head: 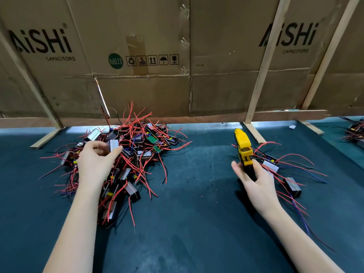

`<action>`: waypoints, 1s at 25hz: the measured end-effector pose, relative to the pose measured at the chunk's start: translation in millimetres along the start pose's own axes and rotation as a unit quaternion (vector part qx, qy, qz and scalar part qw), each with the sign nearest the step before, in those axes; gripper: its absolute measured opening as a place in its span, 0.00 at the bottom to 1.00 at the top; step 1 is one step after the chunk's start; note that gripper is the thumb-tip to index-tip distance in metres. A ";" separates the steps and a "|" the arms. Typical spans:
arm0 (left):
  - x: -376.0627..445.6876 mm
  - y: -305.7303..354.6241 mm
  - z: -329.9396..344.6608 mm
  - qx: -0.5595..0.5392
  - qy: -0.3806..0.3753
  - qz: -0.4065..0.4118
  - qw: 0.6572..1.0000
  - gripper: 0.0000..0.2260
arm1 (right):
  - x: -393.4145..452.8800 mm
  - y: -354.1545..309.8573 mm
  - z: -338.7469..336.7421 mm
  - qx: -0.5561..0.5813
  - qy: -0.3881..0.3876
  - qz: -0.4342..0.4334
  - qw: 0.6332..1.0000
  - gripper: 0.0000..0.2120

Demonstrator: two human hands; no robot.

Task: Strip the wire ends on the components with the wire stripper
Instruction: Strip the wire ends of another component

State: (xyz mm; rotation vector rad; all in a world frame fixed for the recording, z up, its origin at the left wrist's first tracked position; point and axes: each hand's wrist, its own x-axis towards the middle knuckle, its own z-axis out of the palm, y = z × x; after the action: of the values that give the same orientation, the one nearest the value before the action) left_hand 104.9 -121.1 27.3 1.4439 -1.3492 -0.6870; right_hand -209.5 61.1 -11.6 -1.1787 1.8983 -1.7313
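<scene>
A big pile of small boxed components (137, 146) with red, black and blue wires lies on the left of the dark green mat. My left hand (96, 160) reaches into the pile, its fingers curled around one silver-sided component (113, 145). My right hand (252, 178) holds a yellow and black wire stripper (243, 146) by its handles, jaws pointing away from me. Just right of the stripper lies a smaller group of components (272, 164) with loose wires.
A cardboard wall (187, 56) on wooden battens closes off the back of the table. Wooden feet (254, 134) of the frame rest on the mat (197, 213). More wired parts (354, 133) lie at the far right edge. Tiny insulation scraps dot the mat's middle.
</scene>
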 end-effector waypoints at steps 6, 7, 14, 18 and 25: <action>-18.9 39.7 -10.9 -0.305 -0.012 0.180 0.935 0.13 | 0.2 -2.7 -1.2 -0.011 0.004 -0.004 1.000 0.12; -23.4 46.3 -10.6 -0.381 -0.107 0.139 0.908 0.14 | 0.5 -3.2 -1.4 -0.012 0.007 -0.006 1.000 0.12; -82.5 44.3 49.3 -0.032 -0.503 0.129 0.854 0.07 | 0.4 -3.1 -3.2 -0.027 0.003 -0.011 1.000 0.12; -91.1 34.5 64.2 0.168 -0.441 0.332 0.817 0.05 | 1.2 -1.8 -2.8 -0.032 -0.002 -0.017 0.999 0.15; -103.2 39.6 65.5 0.090 -0.451 0.333 0.823 0.05 | 0.3 0.1 -4.5 -0.095 -0.016 -0.054 0.994 0.09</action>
State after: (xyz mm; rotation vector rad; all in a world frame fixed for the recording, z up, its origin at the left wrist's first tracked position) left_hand 8.8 -36.3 18.9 0.6209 -2.5423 -0.7994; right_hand -212.9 64.0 -10.6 -1.3917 2.0514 -1.6029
